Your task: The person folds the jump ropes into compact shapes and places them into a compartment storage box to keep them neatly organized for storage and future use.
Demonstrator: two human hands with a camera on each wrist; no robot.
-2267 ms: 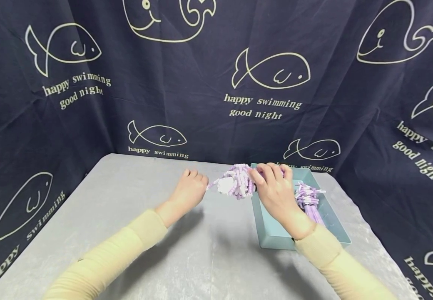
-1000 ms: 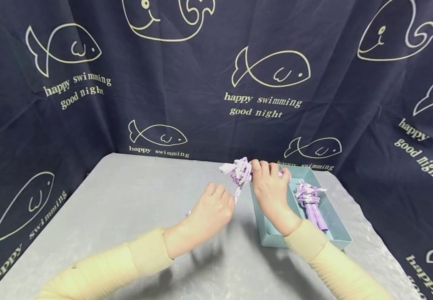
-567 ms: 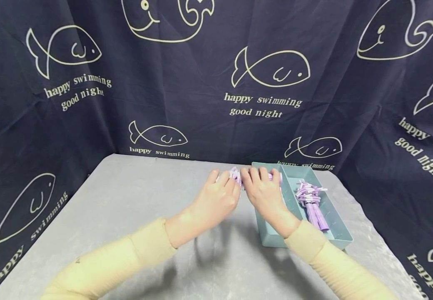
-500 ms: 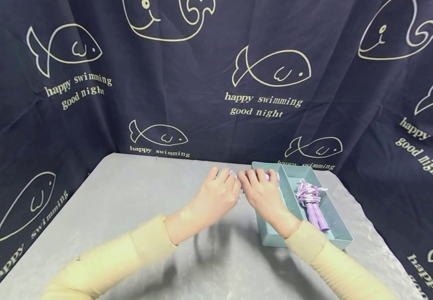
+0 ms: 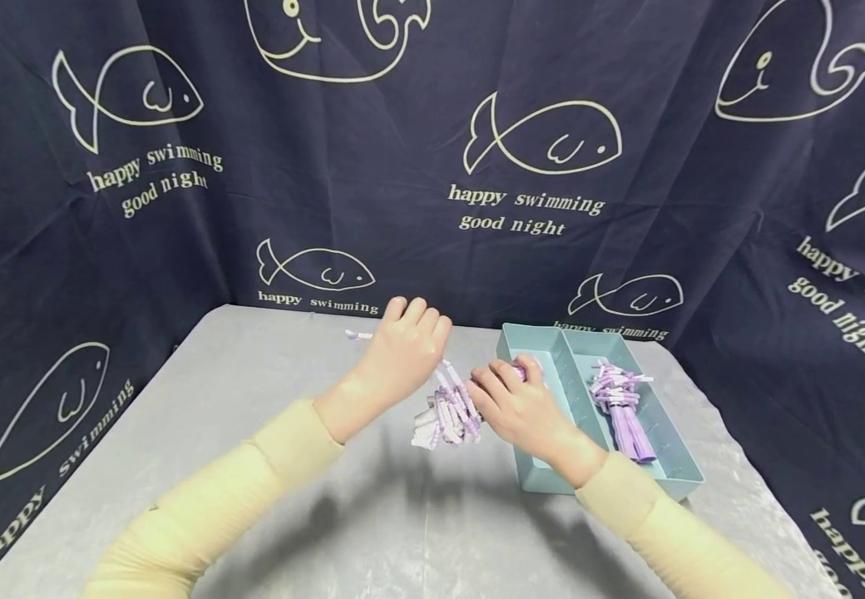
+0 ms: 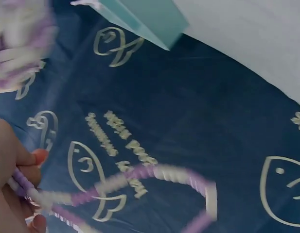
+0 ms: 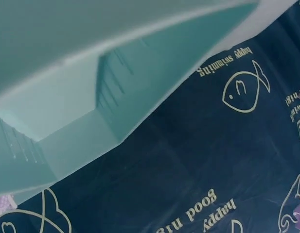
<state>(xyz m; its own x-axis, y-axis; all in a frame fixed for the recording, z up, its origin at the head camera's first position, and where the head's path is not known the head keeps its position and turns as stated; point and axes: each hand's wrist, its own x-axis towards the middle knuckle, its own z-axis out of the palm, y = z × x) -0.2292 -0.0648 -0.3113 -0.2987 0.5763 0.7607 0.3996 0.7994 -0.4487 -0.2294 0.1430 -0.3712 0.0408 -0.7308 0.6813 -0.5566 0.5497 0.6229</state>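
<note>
A purple-and-white beaded jump rope (image 5: 447,412), bundled, hangs over the table between my hands. My right hand (image 5: 518,408) grips the bundle around its purple end, which looks like the handles. To the upper left, my left hand (image 5: 406,349) pinches a strand drawn out from the bundle. In the left wrist view, that strand (image 6: 154,171) loops out past the curled fingers, and the bundle is blurred at upper left. Its short end pokes out left of my left hand in the head view. The right wrist view does not show my right hand's fingers.
A teal two-compartment box (image 5: 541,476) stands to the right, partly behind my right hand. A second bundled beaded jump rope (image 5: 620,395) lies in its right compartment, purple handles toward me. Dark blue fish-print cloth (image 5: 417,191) hangs around the grey-covered table (image 5: 253,374).
My left hand came close to the right hand at the bundle, then moved up and left with a strand. The bundle now tilts down, and my right hand has lowered slightly.
</note>
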